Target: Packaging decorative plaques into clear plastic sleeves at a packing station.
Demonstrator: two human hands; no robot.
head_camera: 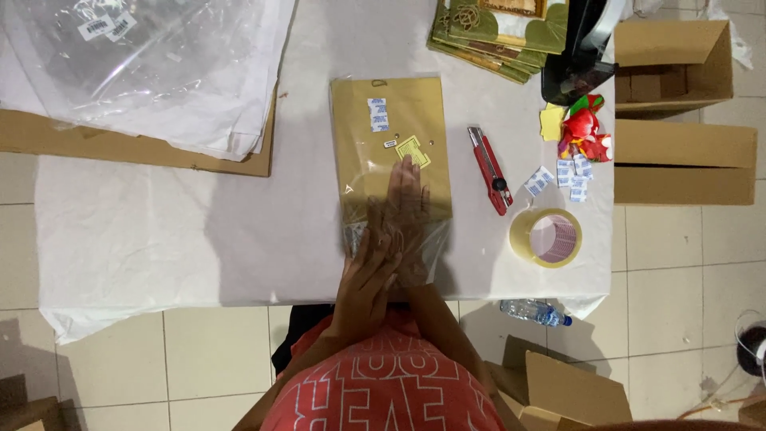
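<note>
A flat brown board [389,144] in a clear plastic sleeve [423,251] is laid upright in the middle of the white-covered table [144,239]. The right hand [405,211] is seen through the film, pushed inside the sleeve's near, open end with fingers stretched flat over the board; nothing is pinched, though the palm is blurred by the glare of the plastic. The left hand [367,279] is laid at the sleeve's near edge, fingers spread; whether its grip has closed on the film cannot be told, since the fingertips are lost beneath the other hand. Small white sachets and a yellow tag on the board are too small to be made out.

Just to the right, a red utility knife [489,169] is lain, and near it a roll of clear tape [546,237]. A stack of framed pictures [499,32] is cut off by the top edge. Clear bags on white sheets [152,64] are piled at the far left, partly out of view. A water bottle [535,312] is half hidden under the table's edge.
</note>
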